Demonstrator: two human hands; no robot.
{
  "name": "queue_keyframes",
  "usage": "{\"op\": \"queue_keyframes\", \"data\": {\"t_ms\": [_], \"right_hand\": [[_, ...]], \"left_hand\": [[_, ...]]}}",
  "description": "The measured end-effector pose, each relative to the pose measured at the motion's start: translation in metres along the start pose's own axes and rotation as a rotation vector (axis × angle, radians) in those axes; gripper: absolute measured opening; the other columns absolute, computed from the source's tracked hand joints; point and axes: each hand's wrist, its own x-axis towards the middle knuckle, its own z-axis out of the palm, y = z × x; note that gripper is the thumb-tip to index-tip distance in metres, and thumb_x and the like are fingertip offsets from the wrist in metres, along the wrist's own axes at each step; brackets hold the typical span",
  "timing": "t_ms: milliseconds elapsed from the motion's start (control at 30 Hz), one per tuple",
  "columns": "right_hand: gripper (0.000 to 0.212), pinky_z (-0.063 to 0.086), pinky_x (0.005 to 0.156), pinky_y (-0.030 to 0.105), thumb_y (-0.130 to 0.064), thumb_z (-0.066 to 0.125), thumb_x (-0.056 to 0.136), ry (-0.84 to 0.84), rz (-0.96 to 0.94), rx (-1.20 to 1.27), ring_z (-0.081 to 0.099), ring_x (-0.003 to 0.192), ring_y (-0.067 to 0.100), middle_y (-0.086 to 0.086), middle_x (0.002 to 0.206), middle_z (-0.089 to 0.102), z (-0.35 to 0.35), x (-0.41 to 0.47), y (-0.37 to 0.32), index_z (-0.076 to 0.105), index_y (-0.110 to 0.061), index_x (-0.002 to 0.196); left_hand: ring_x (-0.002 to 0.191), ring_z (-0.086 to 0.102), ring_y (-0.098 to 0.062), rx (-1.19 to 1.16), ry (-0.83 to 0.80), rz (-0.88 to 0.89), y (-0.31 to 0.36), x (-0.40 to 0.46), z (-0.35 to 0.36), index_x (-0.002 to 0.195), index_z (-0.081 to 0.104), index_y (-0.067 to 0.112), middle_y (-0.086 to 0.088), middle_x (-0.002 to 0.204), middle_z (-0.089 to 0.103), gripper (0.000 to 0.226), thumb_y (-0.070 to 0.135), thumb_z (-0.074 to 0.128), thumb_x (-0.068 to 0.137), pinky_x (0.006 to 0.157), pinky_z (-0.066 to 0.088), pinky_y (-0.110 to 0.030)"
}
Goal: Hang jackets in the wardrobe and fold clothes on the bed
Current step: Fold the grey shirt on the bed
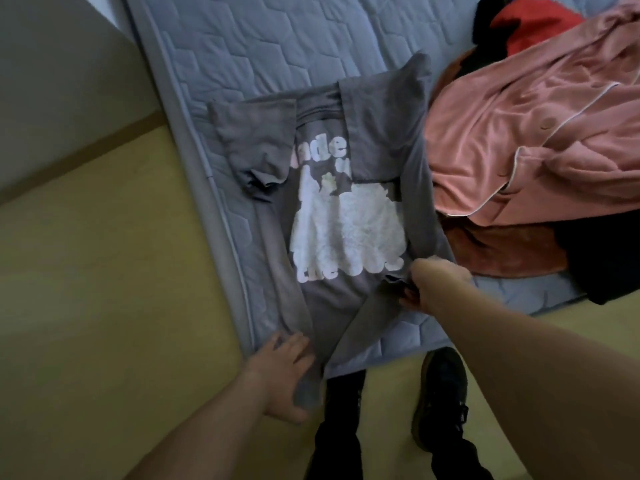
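A grey T-shirt (377,140) with a white print lies face up on the blue quilted mattress (263,39), both side panels and sleeves folded inward over the front. My left hand (282,372) grips the shirt's hem where it hangs over the bed's near edge, thumb underneath. My right hand (427,282) pinches the lower right edge of the shirt near the print.
A pile of clothes lies at the right: a pink garment with white piping (540,133) on top, a brown one (502,247) beneath, red (526,26) and black pieces behind. Yellow floor (104,289) runs left of the bed. My dark shoes (441,393) stand by the edge.
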Motion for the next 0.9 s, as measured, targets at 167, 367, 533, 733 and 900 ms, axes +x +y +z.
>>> {"op": "queue_keyframes", "data": {"t_ms": [167, 367, 533, 733, 900], "right_hand": [[0.040, 0.042, 0.068, 0.037, -0.008, 0.049, 0.088, 0.317, -0.663, -0.943, 0.057, 0.088, 0.034, 0.020, 0.100, 0.053, 0.009, -0.007, 0.040, 0.034, -0.007, 0.126], [0.028, 0.048, 0.086, 0.040, -0.012, 0.044, 0.095, -0.055, -0.537, -1.356, 0.058, 0.108, 0.038, 0.022, 0.116, 0.060, 0.002, -0.027, 0.045, 0.052, -0.001, 0.119], [0.048, 0.036, 0.103, 0.033, -0.017, 0.045, 0.099, -0.073, -0.422, -1.738, 0.043, 0.130, 0.029, 0.017, 0.146, 0.039, -0.021, -0.040, 0.021, 0.031, -0.008, 0.144], [0.029, 0.032, 0.102, 0.039, -0.037, 0.051, 0.093, 0.254, -0.757, -1.510, 0.036, 0.123, 0.032, 0.008, 0.128, 0.039, -0.027, -0.067, -0.066, 0.059, -0.033, 0.121], [0.028, 0.039, 0.075, 0.030, -0.023, 0.043, 0.100, 0.125, -0.964, -0.756, 0.054, 0.091, 0.022, 0.010, 0.096, 0.059, 0.010, -0.056, -0.167, 0.062, -0.005, 0.110]], "left_hand": [[0.145, -0.022, -0.032, 0.220, 0.078, -0.129, 0.014, 0.010, 0.045, 0.151, -0.020, 0.020, -0.007, 0.158, -0.027, 0.071, 0.032, 0.032, 0.104, 0.113, -0.013, -0.057], [0.144, 0.015, -0.032, 0.081, 0.315, -0.002, -0.004, 0.022, 0.044, 0.146, 0.033, 0.021, -0.011, 0.156, 0.019, 0.047, 0.019, 0.036, 0.099, 0.118, 0.004, -0.050], [0.122, 0.051, -0.019, -0.839, 0.289, -0.108, -0.029, 0.015, -0.009, 0.109, 0.066, 0.032, 0.002, 0.124, 0.062, 0.032, 0.011, 0.051, 0.089, 0.112, 0.030, -0.035], [0.100, 0.064, -0.023, -1.700, 0.583, -0.164, -0.111, -0.025, -0.099, 0.119, 0.061, 0.000, -0.008, 0.106, 0.070, 0.024, 0.009, 0.055, 0.097, 0.100, 0.047, -0.035], [0.097, 0.065, -0.027, -1.871, 0.859, -0.208, -0.181, -0.036, -0.182, 0.116, 0.061, 0.003, -0.014, 0.106, 0.068, 0.025, 0.019, 0.050, 0.100, 0.093, 0.050, -0.038]]}}
